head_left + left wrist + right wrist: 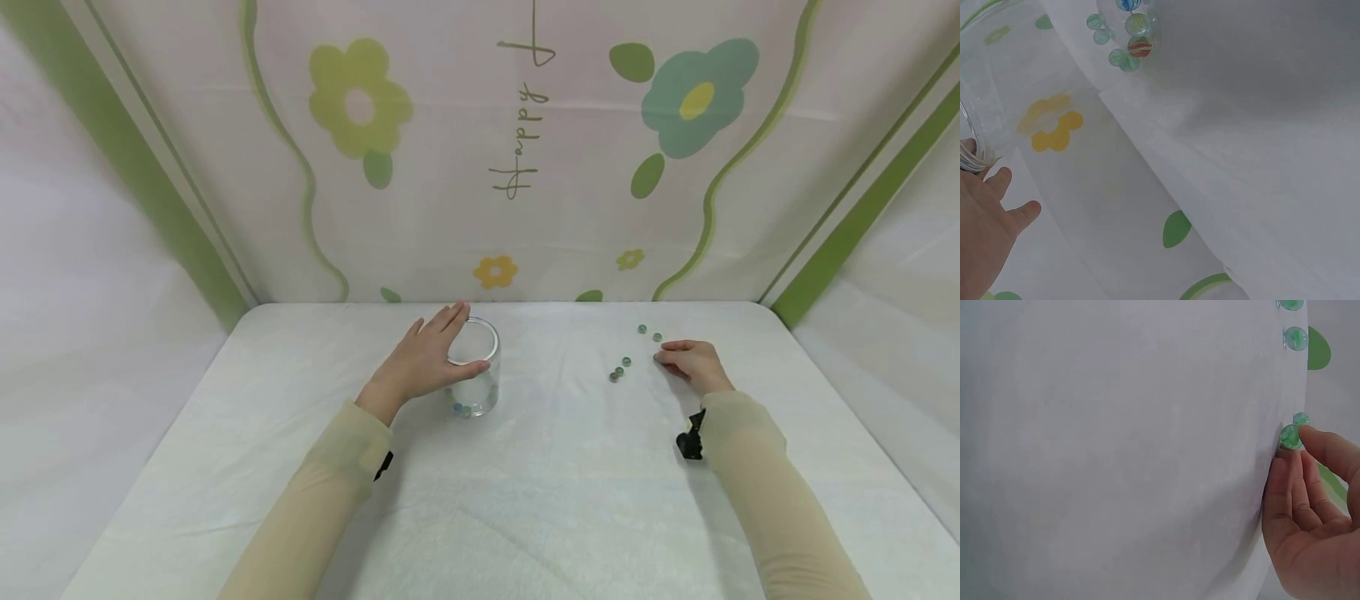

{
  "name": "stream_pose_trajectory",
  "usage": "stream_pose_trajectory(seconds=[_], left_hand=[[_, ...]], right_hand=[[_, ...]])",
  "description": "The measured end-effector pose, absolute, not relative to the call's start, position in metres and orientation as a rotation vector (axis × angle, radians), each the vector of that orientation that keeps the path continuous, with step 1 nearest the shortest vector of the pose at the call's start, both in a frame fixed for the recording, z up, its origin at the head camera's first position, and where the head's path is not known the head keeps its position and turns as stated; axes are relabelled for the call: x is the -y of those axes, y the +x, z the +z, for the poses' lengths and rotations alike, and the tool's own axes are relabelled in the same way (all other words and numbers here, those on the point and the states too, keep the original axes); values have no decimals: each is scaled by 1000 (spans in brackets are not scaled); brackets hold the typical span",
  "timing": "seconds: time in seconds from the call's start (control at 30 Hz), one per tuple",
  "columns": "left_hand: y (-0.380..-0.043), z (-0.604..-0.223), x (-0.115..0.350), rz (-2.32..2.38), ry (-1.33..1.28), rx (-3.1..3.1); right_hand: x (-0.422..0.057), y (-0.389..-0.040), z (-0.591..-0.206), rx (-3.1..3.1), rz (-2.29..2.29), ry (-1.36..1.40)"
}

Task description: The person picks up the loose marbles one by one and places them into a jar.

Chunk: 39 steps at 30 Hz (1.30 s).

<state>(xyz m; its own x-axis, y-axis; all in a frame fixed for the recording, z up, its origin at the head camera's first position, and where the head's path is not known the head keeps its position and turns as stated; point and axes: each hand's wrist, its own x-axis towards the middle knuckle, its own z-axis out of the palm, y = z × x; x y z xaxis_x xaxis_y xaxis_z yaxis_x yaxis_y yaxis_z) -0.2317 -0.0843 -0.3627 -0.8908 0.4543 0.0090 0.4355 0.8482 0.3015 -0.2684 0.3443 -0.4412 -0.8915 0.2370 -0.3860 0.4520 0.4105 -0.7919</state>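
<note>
A clear glass jar (491, 387) stands left of the table's middle with several marbles (467, 412) at its bottom. Blue, yellow-green and red-striped marbles (1139, 47) show through its wall in the left wrist view. My left hand (427, 358) holds the jar near the rim, thumb across the front and fingers around the back. At the right, my right hand (693, 365) pinches a green marble (1291, 436) between thumb and fingertips, low at the table surface.
Several loose green marbles (626, 362) lie on the white-covered table (555, 483), near and to the left of my right hand. A flowered cloth (450, 208) hangs behind the back edge, and pale cloth walls (112, 292) flank both sides.
</note>
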Motion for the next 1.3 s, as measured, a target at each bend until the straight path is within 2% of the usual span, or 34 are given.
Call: stream_pose_trajectory(seconds=[0.27,0.63,0.9,1.3], left_hand=[[-230,-361,84,473,705,-2955],[-229,-361,84,469,707,-2953],[-230,-360,84,467,707,-2956],[-231,-362,84,457,736,-2966]], right_hand=[[-342,-267,-434,-2398,-1553,602],[-335,-271,-408,-1997,-1966,545],[-315,-275,-387,-1802,-2115,524],[-260,-266,-356,-1758,-2139,269]])
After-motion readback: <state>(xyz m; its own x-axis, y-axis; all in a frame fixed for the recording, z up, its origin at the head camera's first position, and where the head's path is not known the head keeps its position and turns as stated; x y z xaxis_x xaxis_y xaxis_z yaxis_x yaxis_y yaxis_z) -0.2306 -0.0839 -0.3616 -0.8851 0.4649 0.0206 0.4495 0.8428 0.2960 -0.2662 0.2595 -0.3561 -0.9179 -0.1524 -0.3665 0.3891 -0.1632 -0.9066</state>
